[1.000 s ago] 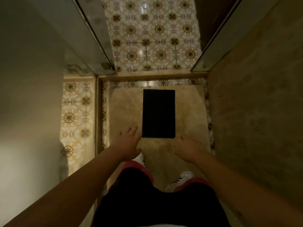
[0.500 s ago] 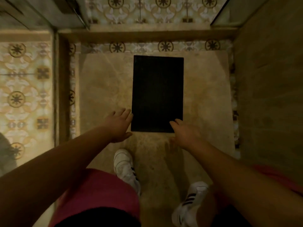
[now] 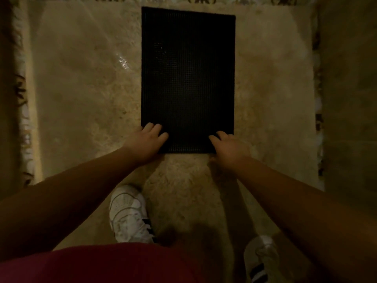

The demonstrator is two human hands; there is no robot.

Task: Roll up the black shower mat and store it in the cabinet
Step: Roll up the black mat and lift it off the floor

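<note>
Because the black shower mat (image 3: 188,78) lies fully flat on the shower floor (image 3: 81,88), with nothing rolled yet, the first turn of the near edge is where trouble seems most likely. The left hand (image 3: 145,142) rests on the near left corner with fingers (image 3: 158,129) laid over the mat's top, and the right hand (image 3: 229,146) rests on the near right corner in the same way. Neither grip has closed on the mat; the fingers lie loosely spread on its surface, and whether any thumb is under the edge cannot be told.

The floor shows a wet sheen (image 3: 122,63) just left of the mat, so the mat may cling to the stone or slide away as the edge is pushed. If one corner lifts before the other, the roll would likely start skewed and come out cone-shaped. A loose first turn could spring open, since the mat looks like stiff mesh.

The left shoe (image 3: 128,213) and right shoe (image 3: 260,260) stand near the mat's near edge but apart from it. A patterned tile border (image 3: 22,119) runs along the floor's sides. Nothing lies on the mat. The cabinet is not in view.
</note>
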